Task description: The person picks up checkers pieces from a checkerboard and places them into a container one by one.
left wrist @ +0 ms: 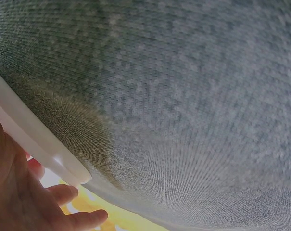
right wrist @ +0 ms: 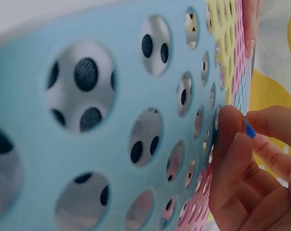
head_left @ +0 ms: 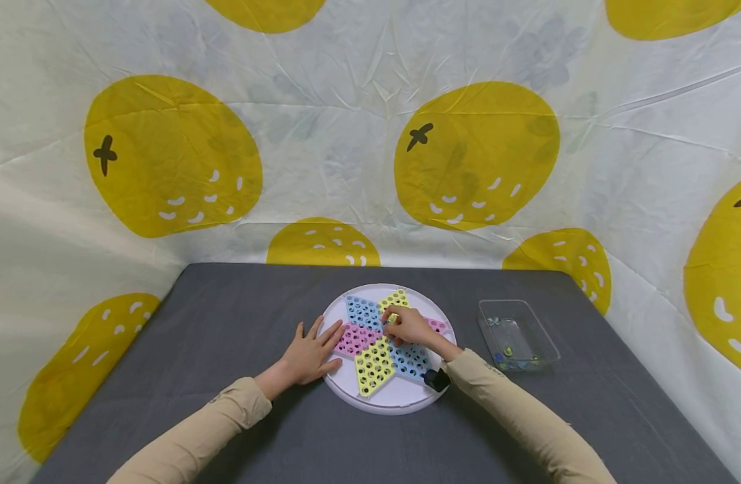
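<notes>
A round white Chinese checkers board (head_left: 340, 384) lies on the table, its star of blue, pink and yellow sections pierced with round holes. My right hand (head_left: 409, 326) is over the star's middle and pinches a small blue marble (right wrist: 250, 130) between thumb and fingertips, which hide most of it. In the right wrist view the fingertips are close to the holed surface. My left hand (head_left: 310, 353) rests on the board's left rim with fingers spread, some reaching the pink section (head_left: 354, 341). The left wrist view shows this hand's fingers (left wrist: 85, 219) beside the white rim (left wrist: 44, 139).
To the right of the board stands a clear plastic box (head_left: 518, 336) with several small marbles (head_left: 508, 351) in it. A black device (head_left: 436, 380) sits at my right wrist, over the board's lower right. Dark grey cloth (head_left: 249, 302) covers the table; patterned fabric (head_left: 346, 161) hangs behind.
</notes>
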The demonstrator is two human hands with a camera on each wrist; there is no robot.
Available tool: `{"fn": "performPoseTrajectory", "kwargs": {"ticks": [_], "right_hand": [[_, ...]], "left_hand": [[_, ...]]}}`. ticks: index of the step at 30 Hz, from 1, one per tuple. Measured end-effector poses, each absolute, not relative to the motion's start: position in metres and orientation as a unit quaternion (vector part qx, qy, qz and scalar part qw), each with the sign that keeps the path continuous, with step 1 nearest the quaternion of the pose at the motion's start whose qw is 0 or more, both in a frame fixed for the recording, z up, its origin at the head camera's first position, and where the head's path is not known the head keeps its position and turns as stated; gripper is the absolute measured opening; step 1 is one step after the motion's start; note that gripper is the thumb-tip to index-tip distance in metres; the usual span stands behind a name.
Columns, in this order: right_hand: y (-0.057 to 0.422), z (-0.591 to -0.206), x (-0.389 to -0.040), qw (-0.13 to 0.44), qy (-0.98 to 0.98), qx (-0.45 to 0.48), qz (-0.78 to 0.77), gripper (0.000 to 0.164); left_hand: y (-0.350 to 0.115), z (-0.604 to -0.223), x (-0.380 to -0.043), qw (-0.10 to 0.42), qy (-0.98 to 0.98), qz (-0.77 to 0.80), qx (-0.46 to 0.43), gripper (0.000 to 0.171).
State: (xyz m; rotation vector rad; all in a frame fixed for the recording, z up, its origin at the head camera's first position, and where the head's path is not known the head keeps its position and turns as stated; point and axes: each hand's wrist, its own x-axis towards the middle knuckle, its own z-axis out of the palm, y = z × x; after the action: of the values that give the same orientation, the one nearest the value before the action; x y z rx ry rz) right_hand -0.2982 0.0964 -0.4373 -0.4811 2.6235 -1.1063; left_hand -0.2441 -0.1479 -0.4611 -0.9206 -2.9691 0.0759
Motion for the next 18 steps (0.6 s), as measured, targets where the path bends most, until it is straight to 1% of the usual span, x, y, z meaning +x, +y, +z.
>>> {"fn": "performPoseTrajectory", "kwargs": {"ticks": [10, 18], "right_hand": [[0.105, -0.436, -0.295, 0.120, 0.909, -0.170, -0.360, 0.013], [0.113, -0.431, -0.290, 0.123, 0.910, -0.179, -0.354, 0.015]], "left_hand": [[-0.147, -0.461, -0.245, 0.010, -0.956, 0.020, -0.293, 0.065], [-0.147, -0.462, -0.245, 0.006, -0.958, 0.032, -0.286, 0.065]]}}
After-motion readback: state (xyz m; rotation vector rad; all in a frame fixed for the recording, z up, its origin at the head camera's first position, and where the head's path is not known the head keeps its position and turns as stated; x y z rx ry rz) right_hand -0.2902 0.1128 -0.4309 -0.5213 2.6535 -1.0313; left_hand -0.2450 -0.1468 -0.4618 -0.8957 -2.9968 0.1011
